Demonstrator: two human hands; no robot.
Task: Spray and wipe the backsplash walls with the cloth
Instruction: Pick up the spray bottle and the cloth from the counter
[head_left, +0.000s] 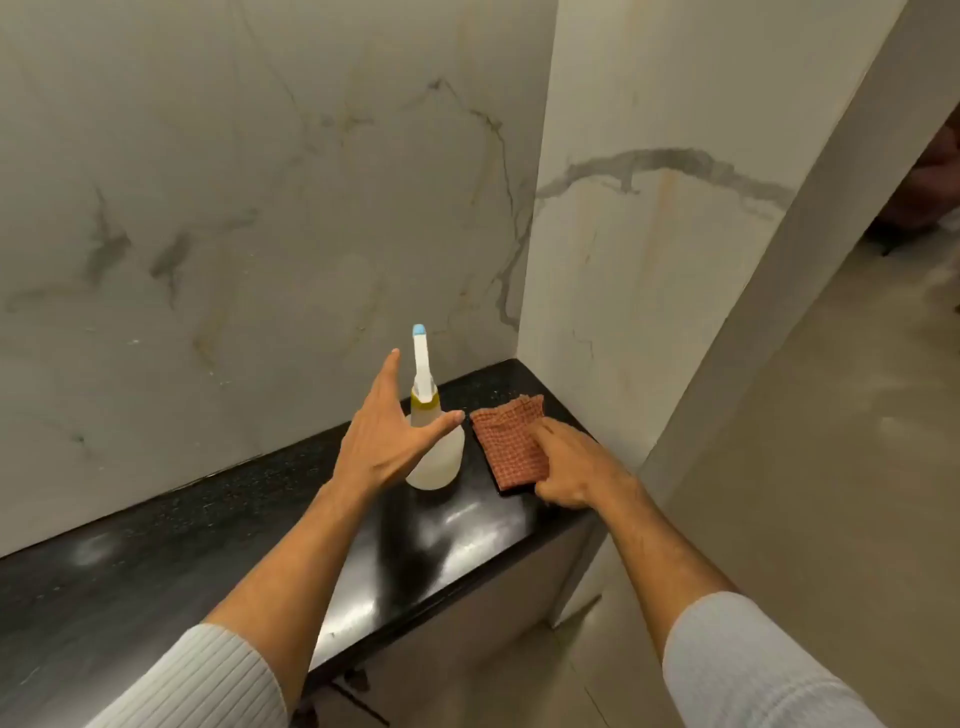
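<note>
A translucent spray bottle (439, 452) with a white trigger head and blue nozzle tip stands upright on the black countertop (208, 530). My left hand (387, 436) is spread, fingers straight, just in front of the bottle's neck, the thumb across it; contact is unclear. A folded red checked cloth (506, 436) lies flat to the right of the bottle. My right hand (576, 467) rests on the cloth's near right part, fingers curled down onto it. The marble backsplash (260, 208) rises behind the counter and a second marble wall (649, 260) meets it at the corner.
The counter ends at the right side wall. A plain wall edge (810, 291) runs diagonally on the right, with a pale floor (831, 467) beyond it. Cabinet fronts (467, 639) sit below the counter's front edge.
</note>
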